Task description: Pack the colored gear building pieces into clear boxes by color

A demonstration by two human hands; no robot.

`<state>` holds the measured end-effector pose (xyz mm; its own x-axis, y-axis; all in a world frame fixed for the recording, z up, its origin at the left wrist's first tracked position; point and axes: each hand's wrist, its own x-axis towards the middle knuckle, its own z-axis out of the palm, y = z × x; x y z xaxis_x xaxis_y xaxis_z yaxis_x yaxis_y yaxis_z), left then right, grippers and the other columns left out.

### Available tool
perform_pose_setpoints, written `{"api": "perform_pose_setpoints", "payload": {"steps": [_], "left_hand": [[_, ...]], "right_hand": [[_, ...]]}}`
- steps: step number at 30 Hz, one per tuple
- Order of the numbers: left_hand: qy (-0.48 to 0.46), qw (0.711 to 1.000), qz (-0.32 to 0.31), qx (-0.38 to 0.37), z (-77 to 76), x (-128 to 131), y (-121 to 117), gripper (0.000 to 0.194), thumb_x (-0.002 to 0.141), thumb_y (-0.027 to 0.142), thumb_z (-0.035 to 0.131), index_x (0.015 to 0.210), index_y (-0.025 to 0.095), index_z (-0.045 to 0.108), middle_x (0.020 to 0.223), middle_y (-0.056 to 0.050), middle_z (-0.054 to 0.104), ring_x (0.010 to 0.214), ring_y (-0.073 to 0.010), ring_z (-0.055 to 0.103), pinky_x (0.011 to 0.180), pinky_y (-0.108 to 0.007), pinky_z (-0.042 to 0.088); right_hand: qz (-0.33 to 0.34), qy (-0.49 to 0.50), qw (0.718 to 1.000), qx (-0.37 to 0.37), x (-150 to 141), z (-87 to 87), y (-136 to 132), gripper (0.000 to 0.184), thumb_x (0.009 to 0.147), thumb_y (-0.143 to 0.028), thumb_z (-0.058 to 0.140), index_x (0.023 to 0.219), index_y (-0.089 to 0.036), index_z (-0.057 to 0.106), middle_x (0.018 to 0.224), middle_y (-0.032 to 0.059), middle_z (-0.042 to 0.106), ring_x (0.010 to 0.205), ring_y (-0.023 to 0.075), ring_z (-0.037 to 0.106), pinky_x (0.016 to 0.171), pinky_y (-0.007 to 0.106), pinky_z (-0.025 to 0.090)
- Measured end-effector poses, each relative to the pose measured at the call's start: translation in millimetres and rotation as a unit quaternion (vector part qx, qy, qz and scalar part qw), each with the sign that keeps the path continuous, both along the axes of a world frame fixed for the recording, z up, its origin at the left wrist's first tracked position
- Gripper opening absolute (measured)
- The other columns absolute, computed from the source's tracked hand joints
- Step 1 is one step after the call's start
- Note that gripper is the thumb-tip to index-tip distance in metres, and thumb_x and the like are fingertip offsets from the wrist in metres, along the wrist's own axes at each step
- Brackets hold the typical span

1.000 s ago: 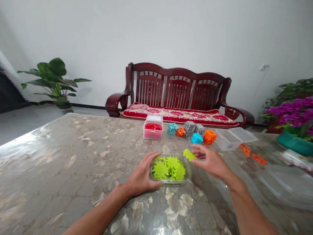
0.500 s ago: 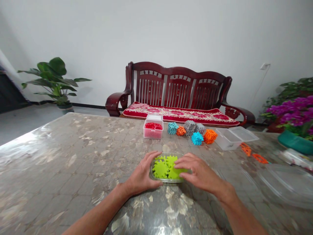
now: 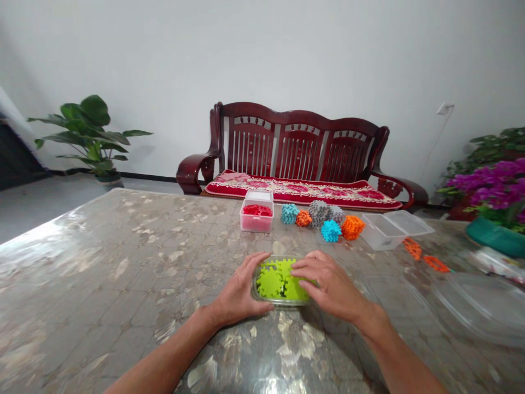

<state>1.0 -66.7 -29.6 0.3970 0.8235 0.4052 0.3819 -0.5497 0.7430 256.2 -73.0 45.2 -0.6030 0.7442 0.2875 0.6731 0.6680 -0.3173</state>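
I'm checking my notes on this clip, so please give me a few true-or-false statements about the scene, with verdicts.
The left hand holds the side of a clear plastic tub. True.
The right hand lies over lime-green gear pieces in that tub. True.
The tub also holds the red pieces. False: they are in a separate clear box farther along the table.
An orange gear cluster sits to the right of that box. True.
The seat cushion on the wooden bench is blue. False: it is red with a pattern.
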Motion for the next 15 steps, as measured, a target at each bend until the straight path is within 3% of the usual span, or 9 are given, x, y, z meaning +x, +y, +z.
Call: {"api": "perform_pose_setpoints", "payload": {"steps": [7,11,15], "left_hand": [[0.003,1.000,-0.001,-0.007,1.9,0,-1,0.095,0.061,0.025,0.083,0.146,0.022,0.038,0.145,-0.012,0.046,0.136,-0.0326,0.045,0.117,-0.048,0.036],[0.004,1.000,-0.002,-0.012,2.5,0,-2,0.096,0.063,0.027,0.083,0.147,0.022,0.036,0.146,-0.013,0.046,0.136,-0.0332,0.045,0.117,-0.050,0.035],[0.002,1.000,-0.004,-0.019,1.5,-1,-2,0.096,0.064,0.028,0.082,0.148,0.022,0.035,0.147,-0.013,0.045,0.137,-0.0338,0.044,0.117,-0.051,0.034]], "right_hand": [[0.003,-0.010,1.000,0.004,0,-9.5,3,0.028,0.094,-0.016,0.059,0.112,-0.029,0.076,0.113,0.0022,0.075,0.105,0.0226,0.058,0.097,0.043,0.047],[0.008,0.033,0.999,-0.002,2,-13.5,7,0.031,0.093,-0.013,0.056,0.110,-0.028,0.076,0.111,0.0027,0.076,0.104,0.0210,0.061,0.096,0.040,0.048],[-0.028,0.089,0.996,-0.011,7,-18.2,13,0.028,0.090,-0.014,0.057,0.104,-0.027,0.077,0.108,0.0033,0.077,0.103,0.0206,0.064,0.095,0.039,0.049]]}}
